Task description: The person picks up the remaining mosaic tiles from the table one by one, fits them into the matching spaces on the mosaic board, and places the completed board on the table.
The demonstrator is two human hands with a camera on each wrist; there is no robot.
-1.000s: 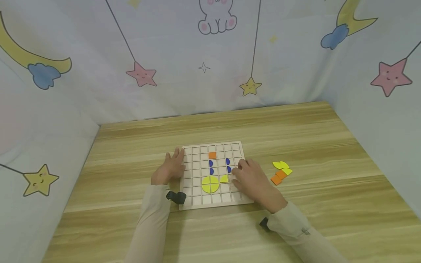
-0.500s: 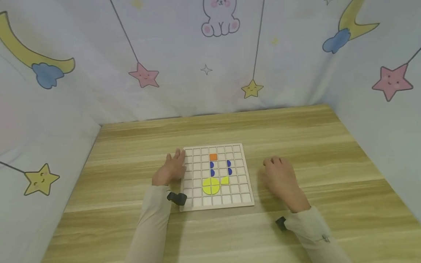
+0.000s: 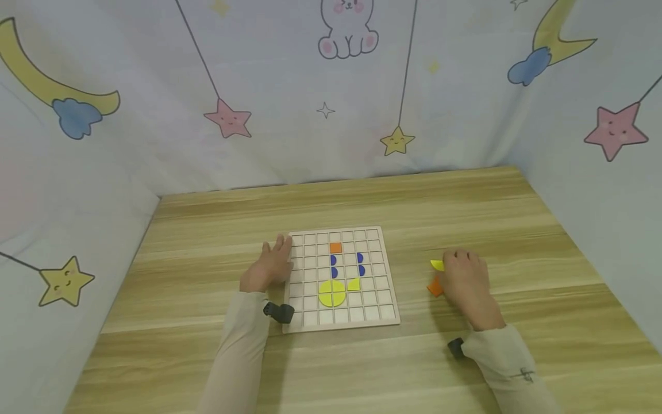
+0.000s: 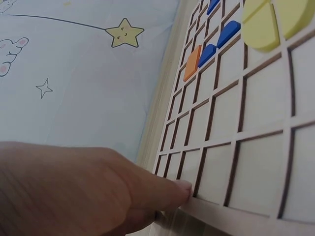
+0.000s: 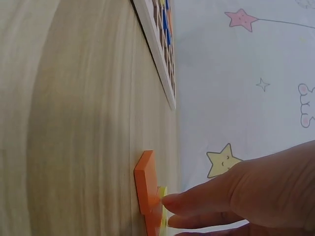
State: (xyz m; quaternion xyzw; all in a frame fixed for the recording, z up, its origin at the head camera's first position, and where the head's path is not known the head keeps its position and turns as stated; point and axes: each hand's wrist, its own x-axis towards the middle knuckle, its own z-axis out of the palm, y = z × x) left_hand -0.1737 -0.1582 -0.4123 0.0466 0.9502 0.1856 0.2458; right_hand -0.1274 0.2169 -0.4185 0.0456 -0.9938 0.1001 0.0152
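Note:
A wooden grid board lies mid-table with an orange square, several blue half-circles, yellow quarter-circles forming a full circle, and a separate yellow quarter-circle. My left hand rests at the board's left edge, with a fingertip pressed on the rim. To the right of the board, my right hand reaches over loose pieces, hiding part of them. A yellow piece and orange squares show beside it. The fingertips are at a yellow piece; no grip is visible.
The wood-grain table surrounds the board. Pale curtains printed with stars and moons close off its back and sides. A dark wrist camera overhangs the board's lower left edge.
My right hand has left the board's right side and moved right to the loose pieces. The left hand stays at the board's edge. The view has shifted slightly.

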